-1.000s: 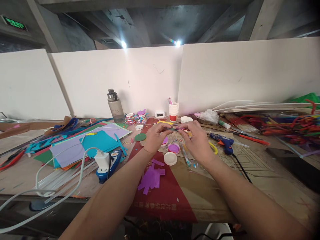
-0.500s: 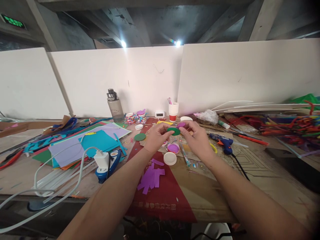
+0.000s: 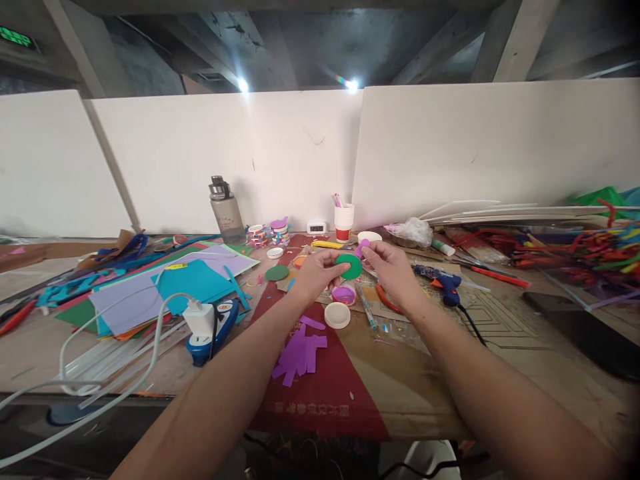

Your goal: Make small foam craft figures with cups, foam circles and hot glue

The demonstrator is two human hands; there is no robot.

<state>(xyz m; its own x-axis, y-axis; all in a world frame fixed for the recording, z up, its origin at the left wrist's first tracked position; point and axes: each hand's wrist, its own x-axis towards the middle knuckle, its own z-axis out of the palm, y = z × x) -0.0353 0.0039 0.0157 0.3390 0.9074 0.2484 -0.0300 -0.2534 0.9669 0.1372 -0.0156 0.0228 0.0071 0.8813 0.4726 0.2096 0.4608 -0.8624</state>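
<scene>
A green disc [image 3: 349,267] is pinched between the thumb and fingers of my left hand [image 3: 320,270], its flat face turned partly toward me. Beside it my right hand [image 3: 391,267] is closed on a small purple strip [image 3: 361,249], which reaches toward the disc's upper right edge; whether they touch I cannot tell. Just below the hands lie a round lid with a purple inside [image 3: 344,295] and a white lid [image 3: 337,315]. Purple paper strips [image 3: 300,353] are heaped on the red cardboard in front. Another green disc [image 3: 277,273] rests left of my left hand.
A blue glue gun [image 3: 447,287] lies to the right, its cord trailing forward. Coloured sheets [image 3: 195,287] and a power adapter [image 3: 213,327] with white cables are on the left. Behind stand a water bottle [image 3: 227,213], paper cups [image 3: 344,220] and a small clock [image 3: 316,228].
The green disc has tilted up so that more of its face shows. The purple piece in my right hand has turned more upright. My view has shifted slightly to the right.
</scene>
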